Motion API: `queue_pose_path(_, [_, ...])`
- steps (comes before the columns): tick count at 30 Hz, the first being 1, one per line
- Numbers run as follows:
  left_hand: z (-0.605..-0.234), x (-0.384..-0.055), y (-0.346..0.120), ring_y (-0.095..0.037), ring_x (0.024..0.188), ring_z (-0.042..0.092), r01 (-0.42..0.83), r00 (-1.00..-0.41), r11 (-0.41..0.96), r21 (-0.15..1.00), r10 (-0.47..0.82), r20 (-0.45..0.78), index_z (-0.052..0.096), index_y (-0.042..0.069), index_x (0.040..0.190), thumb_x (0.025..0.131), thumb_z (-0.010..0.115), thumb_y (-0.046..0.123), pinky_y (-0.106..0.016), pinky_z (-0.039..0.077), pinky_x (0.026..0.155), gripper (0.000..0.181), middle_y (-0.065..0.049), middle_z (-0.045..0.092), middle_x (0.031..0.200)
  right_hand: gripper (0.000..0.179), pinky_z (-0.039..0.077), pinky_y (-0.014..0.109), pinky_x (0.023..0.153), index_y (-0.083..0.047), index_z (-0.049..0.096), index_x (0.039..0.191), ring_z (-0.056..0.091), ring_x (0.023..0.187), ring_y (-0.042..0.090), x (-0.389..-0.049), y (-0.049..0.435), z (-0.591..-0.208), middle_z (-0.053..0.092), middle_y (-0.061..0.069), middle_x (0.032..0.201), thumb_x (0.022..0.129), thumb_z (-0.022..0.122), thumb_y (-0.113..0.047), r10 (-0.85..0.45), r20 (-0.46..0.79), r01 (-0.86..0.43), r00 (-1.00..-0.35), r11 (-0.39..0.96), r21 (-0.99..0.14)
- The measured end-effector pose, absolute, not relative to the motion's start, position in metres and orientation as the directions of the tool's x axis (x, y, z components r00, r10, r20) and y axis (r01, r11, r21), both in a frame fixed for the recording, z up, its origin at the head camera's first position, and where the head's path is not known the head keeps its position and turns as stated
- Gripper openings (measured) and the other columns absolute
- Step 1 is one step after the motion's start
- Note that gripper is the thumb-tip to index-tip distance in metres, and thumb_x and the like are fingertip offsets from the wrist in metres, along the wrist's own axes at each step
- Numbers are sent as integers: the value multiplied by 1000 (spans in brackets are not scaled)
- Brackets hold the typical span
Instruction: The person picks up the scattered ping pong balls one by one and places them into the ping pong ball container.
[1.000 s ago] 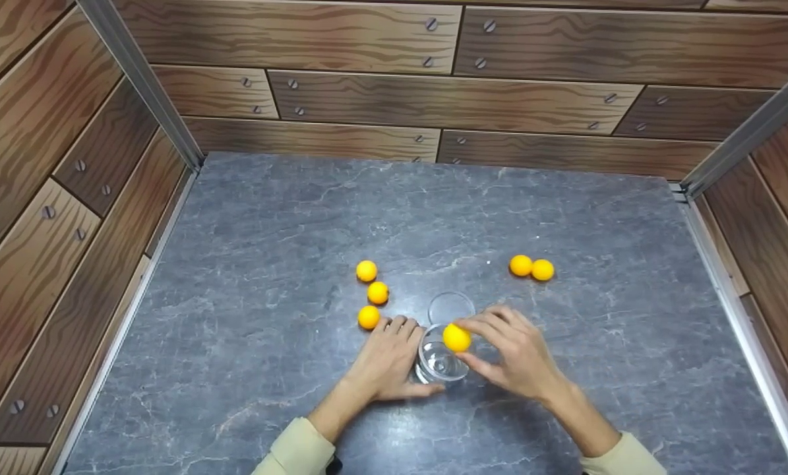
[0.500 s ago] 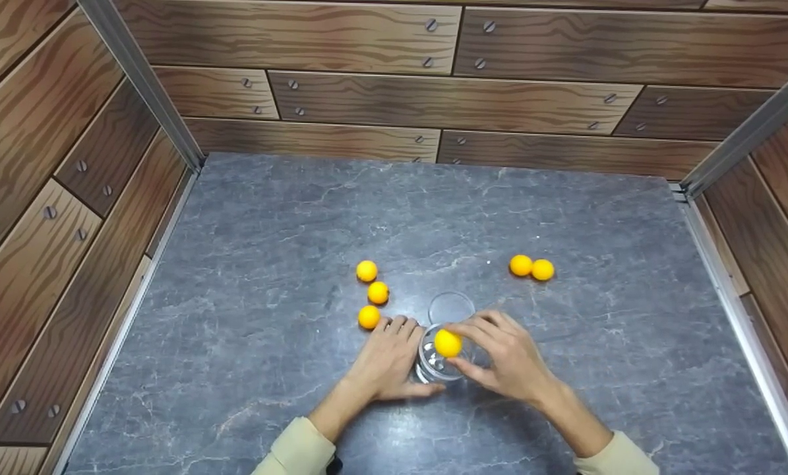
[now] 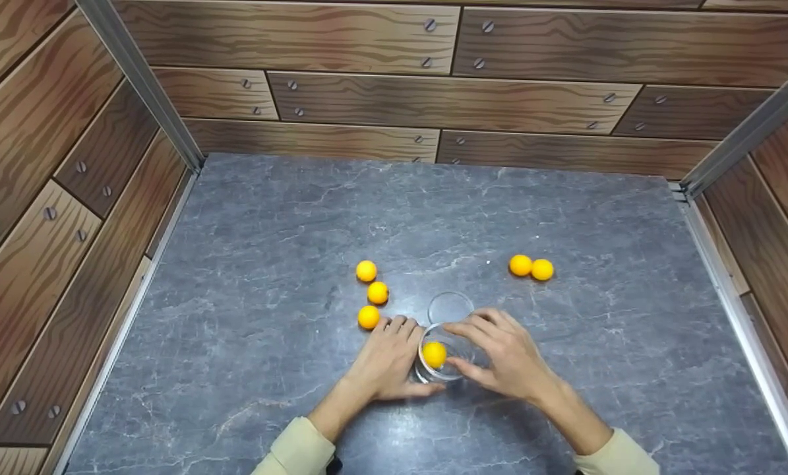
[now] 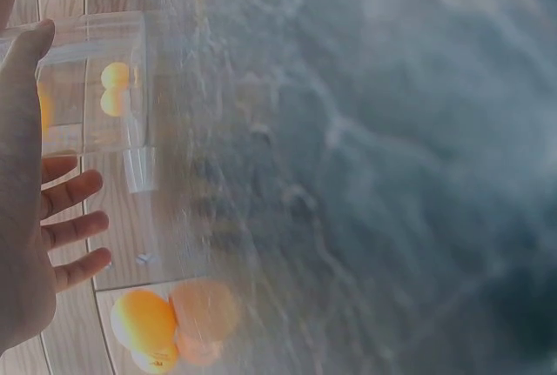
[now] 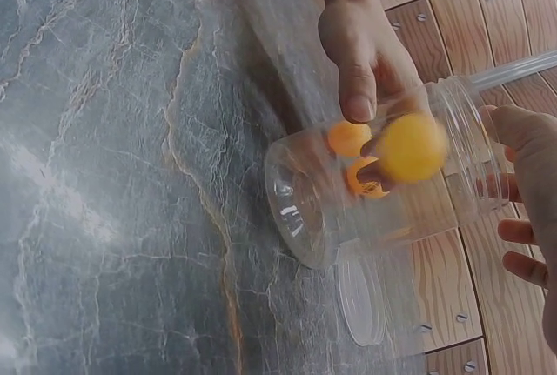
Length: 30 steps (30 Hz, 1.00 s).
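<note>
A clear plastic jar [image 5: 300, 210] stands upright on the table with its mouth uncovered. My left hand [image 3: 386, 363] steadies the jar from the left, thumb along the near side and fingers toward the far side. Inside the jar is an orange ball [image 3: 434, 355]; in the right wrist view this ball [image 5: 413, 149] is blurred and above the bottom. My right hand [image 3: 509, 359] is at the right of the rim, fingers and thumb parted with nothing between them. A clear round lid [image 3: 452, 293] lies flat just behind the jar.
Three orange balls lie left of the jar, the closest ball [image 3: 368, 317] by my left fingertips. Two more, one a touching ball [image 3: 542, 270], lie at the back right. Wood-patterned walls [image 3: 354, 39] enclose the marbled grey table [image 3: 288, 218].
My right hand carried the ball left over the jar's mouth and let go of it, and the ball dropped inside. The left hand and the other balls have stayed in place.
</note>
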<state>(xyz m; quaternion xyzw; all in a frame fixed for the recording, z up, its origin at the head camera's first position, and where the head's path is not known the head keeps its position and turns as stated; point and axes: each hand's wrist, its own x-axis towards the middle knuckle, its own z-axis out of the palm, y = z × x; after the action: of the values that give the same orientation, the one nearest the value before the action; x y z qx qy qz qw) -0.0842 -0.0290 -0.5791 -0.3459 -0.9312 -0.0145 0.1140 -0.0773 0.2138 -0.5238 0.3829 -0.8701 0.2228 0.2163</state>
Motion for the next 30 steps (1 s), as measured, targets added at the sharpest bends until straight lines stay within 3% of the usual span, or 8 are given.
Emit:
queue_pose_path(21, [-579, -85, -29, -21, 109, 62, 657, -730, 753, -36, 647, 220, 60, 16, 123, 80, 48, 95, -38, 51, 93, 91, 0, 66, 112, 51, 55, 35, 90, -21, 73, 130, 66, 104, 16, -80, 218, -517, 77, -7, 114, 84, 85, -40, -631, 535, -804, -561, 569, -172])
queue_pose_path(30, [-577, -84, -29, -21, 111, 64, 654, -740, 756, -22, 645, 191, 59, 16, 125, 80, 48, 95, -40, 52, 96, 91, -2, 68, 117, 47, 56, 36, 91, -21, 72, 130, 67, 106, 17, -82, 228, -511, 76, -5, 117, 92, 76, -48, -642, 527, -805, -557, 574, -153])
